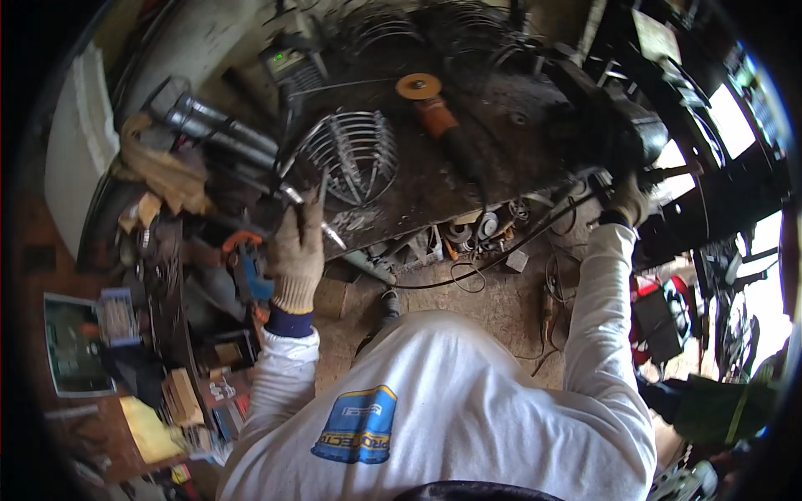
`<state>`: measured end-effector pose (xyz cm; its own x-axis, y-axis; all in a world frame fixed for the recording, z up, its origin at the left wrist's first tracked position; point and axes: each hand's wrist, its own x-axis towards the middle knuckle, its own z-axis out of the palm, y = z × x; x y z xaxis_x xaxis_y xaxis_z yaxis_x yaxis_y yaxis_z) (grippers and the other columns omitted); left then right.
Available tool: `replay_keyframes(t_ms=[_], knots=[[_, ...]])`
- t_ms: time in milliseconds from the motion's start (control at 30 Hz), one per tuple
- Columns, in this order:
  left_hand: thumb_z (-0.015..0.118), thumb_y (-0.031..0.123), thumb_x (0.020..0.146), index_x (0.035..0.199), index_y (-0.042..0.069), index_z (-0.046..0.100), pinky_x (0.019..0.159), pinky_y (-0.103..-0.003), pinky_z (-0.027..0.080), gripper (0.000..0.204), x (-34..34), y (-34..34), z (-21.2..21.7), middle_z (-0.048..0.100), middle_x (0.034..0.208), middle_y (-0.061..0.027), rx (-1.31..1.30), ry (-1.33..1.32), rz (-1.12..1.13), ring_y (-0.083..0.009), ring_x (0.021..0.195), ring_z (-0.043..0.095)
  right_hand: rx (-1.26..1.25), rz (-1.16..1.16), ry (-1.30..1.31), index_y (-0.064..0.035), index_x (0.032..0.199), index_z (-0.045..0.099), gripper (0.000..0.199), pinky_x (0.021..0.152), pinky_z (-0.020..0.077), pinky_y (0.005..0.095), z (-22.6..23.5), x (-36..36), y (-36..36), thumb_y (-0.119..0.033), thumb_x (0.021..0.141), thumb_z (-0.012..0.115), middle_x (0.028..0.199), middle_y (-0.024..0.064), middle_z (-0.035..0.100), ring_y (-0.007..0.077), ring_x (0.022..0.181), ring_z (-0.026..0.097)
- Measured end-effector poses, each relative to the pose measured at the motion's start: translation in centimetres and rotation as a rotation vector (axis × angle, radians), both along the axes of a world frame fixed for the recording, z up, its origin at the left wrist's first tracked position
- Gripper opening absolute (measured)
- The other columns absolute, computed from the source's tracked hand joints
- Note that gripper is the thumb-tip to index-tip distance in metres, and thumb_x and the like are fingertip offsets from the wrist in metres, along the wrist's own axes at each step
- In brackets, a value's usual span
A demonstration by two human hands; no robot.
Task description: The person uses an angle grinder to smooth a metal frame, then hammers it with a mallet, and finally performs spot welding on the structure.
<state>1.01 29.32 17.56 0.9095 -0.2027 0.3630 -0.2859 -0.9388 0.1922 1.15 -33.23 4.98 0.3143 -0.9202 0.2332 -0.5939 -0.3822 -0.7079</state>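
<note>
Closest to the camera, a white long-sleeved shirt (pixel 468 401) is seen from above, with a blue and yellow shield-shaped label (pixel 357 426) printed on its lower left part. To the left of it, a cluttered side shelf (pixel 180 334) carries small packages: a blue ribbed box (pixel 117 316) at the far left, a flat yellow packet (pixel 149 427) lower down, and a pale wooden block (pixel 185 397) between them.

The left hand (pixel 296 250), in a beige knitted glove with a dark blue cuff, is closed around a thin silver metal rod (pixel 311 215). The rod's long axis runs diagonally, its upper end toward the upper left and its lower end toward the lower right, over the near edge of the dark, scorched steel workbench (pixel 501 142). Just beyond the hand, a domed cage of bent silver wire (pixel 351 154) lies on the bench.

The right hand (pixel 626 200), also gloved, is stretched to the bench's right edge and is closed on a dark handle-like part (pixel 668 174); what that part belongs to cannot be told.

Farther back, an orange-bodied angle grinder (pixel 434 113) with a round tan disc lies on the bench, disc end pointing away, with its black cable (pixel 501 250) trailing down to the floor.
</note>
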Motion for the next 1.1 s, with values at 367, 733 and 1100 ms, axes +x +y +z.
replay_keyframes(t_ms=[367, 733, 1100], knots=[[0.052, 0.029, 0.108, 0.132, 0.003, 0.063, 0.086, -0.039, 0.052, 0.037, 0.2, -3.6, 0.6, 0.07, 0.117, -0.0197, -0.564, 0.142, 0.027, -0.0287, 0.107, 0.067, 0.004, -0.509, -0.553, 0.0065, 0.137, 0.05, 0.087, 0.089, 0.0548, 0.0403, 5.2, 1.0, 6.5, -0.066, 0.091, 0.064, 0.123, 0.0252, 0.067, 0.0396, 0.108, 0.068], [0.049, 0.026, 0.107, 0.132, 0.001, 0.063, 0.101, -0.044, 0.045, 0.038, 0.5, -2.2, 1.5, 0.064, 0.128, -0.0228, -0.391, 0.103, 0.013, -0.0392, 0.117, 0.06, -0.087, -0.64, -0.74, 0.0029, 0.14, 0.045, 0.083, 0.082, 0.0568, 0.0383, 5.0, 1.4, 5.0, -0.061, 0.092, 0.067, 0.12, 0.0222, 0.067, 0.0376, 0.098, 0.071], [0.052, 0.025, 0.106, 0.138, 0.001, 0.058, 0.099, -0.042, 0.048, 0.041, 1.5, 2.3, -2.1, 0.066, 0.124, -0.0235, 0.043, -0.191, -0.154, -0.0349, 0.114, 0.063, 0.021, -0.355, -0.898, 0.0029, 0.123, 0.062, 0.046, 0.071, 0.0531, 0.0341, 8.6, -4.8, 6.4, -0.033, 0.096, 0.071, 0.101, 0.011, 0.068, 0.0196, 0.081, 0.064]])
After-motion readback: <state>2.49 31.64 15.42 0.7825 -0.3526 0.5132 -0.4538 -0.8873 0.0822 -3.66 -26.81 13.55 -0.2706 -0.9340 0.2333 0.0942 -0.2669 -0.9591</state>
